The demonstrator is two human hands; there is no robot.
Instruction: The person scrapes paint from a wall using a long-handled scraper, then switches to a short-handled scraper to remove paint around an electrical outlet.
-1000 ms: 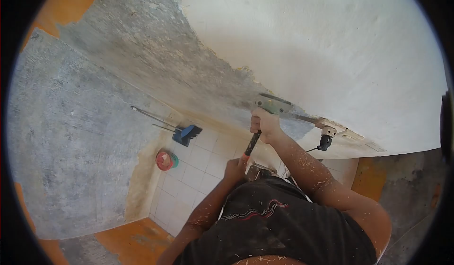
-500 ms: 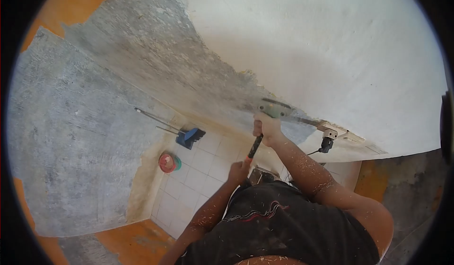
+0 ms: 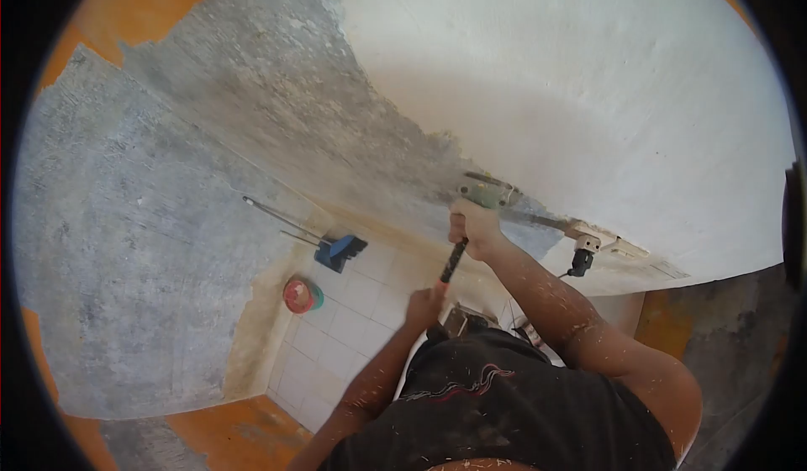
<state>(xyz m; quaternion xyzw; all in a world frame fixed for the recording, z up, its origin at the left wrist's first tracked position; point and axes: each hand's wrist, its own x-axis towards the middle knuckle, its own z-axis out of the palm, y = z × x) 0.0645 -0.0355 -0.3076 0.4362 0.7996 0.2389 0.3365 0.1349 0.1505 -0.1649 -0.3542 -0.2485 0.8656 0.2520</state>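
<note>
Gripping the long scraper with the black-and-orange handle and greenish metal head, both hands are clamped on the tool. The right hand is wrapped around the upper part of the handle, just below the head, at centre frame. The left hand is closed around the orange lower end of the handle, below and slightly left of the right hand, so the two hands sit apart along the shaft. The scraper head bears on the wall at the ragged boundary between the white painted wall surface, which fills the upper right of the frame, and the bare grey stripped surface in the upper centre and left.

Judged from the surfaces, the stripping is partly done: a broad grey band is already cleared, while the large white area to the upper right is left. Pale flakes cling to both forearms and to the black shirt at the bottom of the frame.

Below the hands lies a white tiled floor. On it, at centre left, stand a blue dustpan with a long thin handle and a small round red-and-green container. A black electrical fitting on a cord hangs just right of the right forearm. Orange painted patches remain at the lower left.
</note>
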